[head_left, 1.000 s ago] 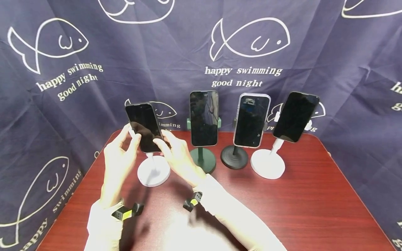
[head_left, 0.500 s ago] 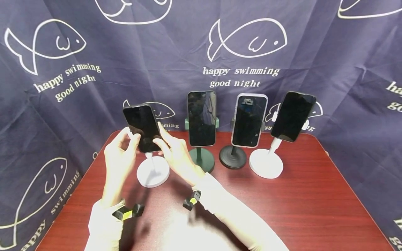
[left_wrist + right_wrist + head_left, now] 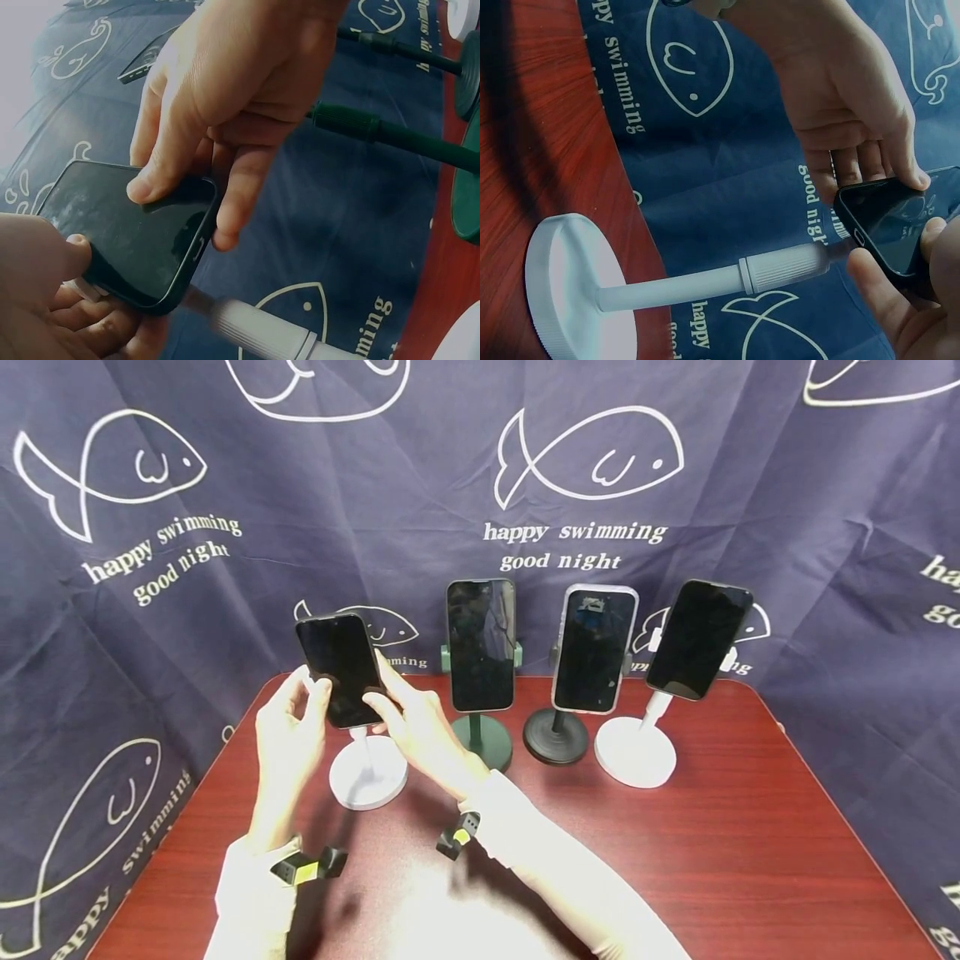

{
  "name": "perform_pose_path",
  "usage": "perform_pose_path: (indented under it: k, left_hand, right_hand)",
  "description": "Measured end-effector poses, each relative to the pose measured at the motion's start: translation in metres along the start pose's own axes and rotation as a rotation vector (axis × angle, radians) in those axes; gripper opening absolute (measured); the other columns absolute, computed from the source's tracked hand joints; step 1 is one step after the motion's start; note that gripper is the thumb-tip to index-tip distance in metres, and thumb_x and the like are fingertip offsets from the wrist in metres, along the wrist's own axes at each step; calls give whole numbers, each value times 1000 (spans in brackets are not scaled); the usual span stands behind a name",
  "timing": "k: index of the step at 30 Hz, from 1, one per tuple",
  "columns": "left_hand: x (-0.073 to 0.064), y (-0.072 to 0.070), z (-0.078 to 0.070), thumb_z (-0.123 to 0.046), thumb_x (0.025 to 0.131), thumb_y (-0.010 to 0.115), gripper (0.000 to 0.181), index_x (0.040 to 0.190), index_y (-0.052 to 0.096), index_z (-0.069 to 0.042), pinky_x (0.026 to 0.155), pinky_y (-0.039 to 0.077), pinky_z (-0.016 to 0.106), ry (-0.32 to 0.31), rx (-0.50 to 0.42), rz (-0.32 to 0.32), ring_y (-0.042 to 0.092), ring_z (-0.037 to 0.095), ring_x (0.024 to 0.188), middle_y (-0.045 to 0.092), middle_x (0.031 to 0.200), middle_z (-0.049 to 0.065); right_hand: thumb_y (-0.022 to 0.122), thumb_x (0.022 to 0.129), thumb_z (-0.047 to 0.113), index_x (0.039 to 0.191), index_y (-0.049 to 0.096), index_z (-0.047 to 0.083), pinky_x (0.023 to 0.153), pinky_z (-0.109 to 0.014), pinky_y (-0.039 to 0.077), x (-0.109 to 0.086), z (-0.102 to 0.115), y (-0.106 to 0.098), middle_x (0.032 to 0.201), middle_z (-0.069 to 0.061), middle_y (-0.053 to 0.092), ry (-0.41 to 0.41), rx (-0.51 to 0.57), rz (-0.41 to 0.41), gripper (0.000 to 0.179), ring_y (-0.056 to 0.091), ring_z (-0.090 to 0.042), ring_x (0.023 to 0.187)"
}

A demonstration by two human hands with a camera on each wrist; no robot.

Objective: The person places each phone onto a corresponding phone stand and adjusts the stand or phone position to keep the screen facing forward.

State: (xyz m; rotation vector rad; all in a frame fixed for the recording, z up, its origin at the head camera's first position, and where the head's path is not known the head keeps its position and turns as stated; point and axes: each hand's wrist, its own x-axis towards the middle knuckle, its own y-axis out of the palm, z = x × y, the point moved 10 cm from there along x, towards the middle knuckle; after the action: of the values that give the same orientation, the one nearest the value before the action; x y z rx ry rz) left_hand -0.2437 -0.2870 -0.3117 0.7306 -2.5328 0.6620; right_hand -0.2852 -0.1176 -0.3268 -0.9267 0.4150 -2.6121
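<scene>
A black phone (image 3: 341,668) leans back at the head of a white phone stand (image 3: 369,774) at the table's left. My left hand (image 3: 288,727) grips its left edge, thumb on the front and fingers bent behind. A white clamp piece (image 3: 84,289) of the stand shows among those fingers. On the other side my right hand (image 3: 420,727) holds the lower right of the phone, thumb tip on the screen, other fingers round the back. The stand's white neck (image 3: 780,271) rises to the phone's underside. Most of the clamp is hidden behind the phone.
To the right stand a green stand (image 3: 483,745), a black stand (image 3: 556,737) and a second white stand (image 3: 635,752), each bearing an upright phone. The red-brown table (image 3: 712,860) meets a blue fish-print cloth (image 3: 420,468) at the back.
My right hand's fingers have shifted slightly along the phone's right edge. Both hands stay on the phone, which tilts only a touch differently. The view has drifted a little.
</scene>
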Motion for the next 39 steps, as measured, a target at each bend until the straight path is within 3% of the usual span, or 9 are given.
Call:
perform_pose_path:
  k: [6, 10, 13, 19, 22, 25, 29, 36, 39]
  left_hand:
    - [0, 4, 1, -22, 103, 63, 41, 143, 60, -12, 92, 47, 10, -27, -81, 46, 66, 2, 111, 71, 129, 10]
    - [1, 4, 1, -24, 103, 65, 48, 150, 55, -18, 110, 44, 25, -32, -53, 58, 57, 16, 136, 63, 144, 5]
    - [1, 3, 1, -25, 103, 64, 49, 150, 54, -21, 112, 43, 29, -33, -38, 69, 53, 17, 140, 61, 147, 3]
    - [-1, 7, -1, -27, 105, 60, 50, 154, 50, -25, 93, 43, 5, -33, -41, 112, 60, 21, 132, 61, 147, 3]
    - [-2, 9, -2, -29, 105, 59, 51, 155, 47, -27, 94, 42, 5, -19, -24, 115, 60, 15, 130, 61, 146, 5]
    - [-4, 11, -2, -29, 103, 64, 53, 154, 49, -29, 86, 47, 9, -10, -11, 107, 68, 0, 108, 67, 138, 7]
    - [-5, 12, -5, -23, 99, 71, 55, 151, 54, -26, 67, 50, 9, 8, -34, 83, 65, -15, 74, 72, 127, 12]
    - [-7, 12, -5, -22, 98, 72, 60, 153, 50, -25, 67, 50, 6, 20, -35, 50, 62, -20, 72, 62, 145, 9]
    - [-6, 15, -3, -19, 97, 73, 55, 149, 56, -23, 67, 56, 13, -14, -154, 69, 68, -12, 77, 70, 132, 9]
  right_hand:
    - [60, 105, 31, 161, 27, 44, 74, -19, 58, -3, -7, 4, 127, -10, 73, 71, 47, 29, 67, 77, -9, 76]
    - [62, 104, 27, 161, 28, 41, 72, -20, 58, -3, -6, 2, 131, -11, 71, 64, 68, 24, 68, 77, -9, 77]
    - [63, 104, 24, 162, 30, 38, 72, -20, 59, -2, -2, -1, 133, -11, 70, 28, 70, 16, 69, 77, -9, 76]
    - [62, 104, 21, 162, 31, 34, 72, -22, 59, -1, -1, -3, 132, -13, 70, -6, 86, 26, 67, 77, -15, 71]
    - [62, 104, 22, 162, 30, 36, 71, -23, 59, -2, -1, -4, 132, -12, 70, -2, 87, 32, 67, 76, -13, 68]
    - [61, 105, 23, 162, 28, 39, 70, -24, 59, -3, 0, -6, 132, -9, 70, -7, 87, 44, 68, 74, -7, 67]
    - [58, 106, 24, 163, 25, 39, 70, -23, 59, -4, 2, -6, 136, -7, 68, -30, 75, 59, 67, 71, -4, 67]
    - [60, 105, 25, 163, 24, 39, 72, -22, 57, -6, 2, -8, 122, -9, 74, -36, 28, 51, 69, 69, 0, 66]
    - [62, 104, 26, 162, 28, 39, 74, -22, 58, -6, 1, -11, 121, -11, 75, -27, 42, 39, 68, 72, -4, 68]
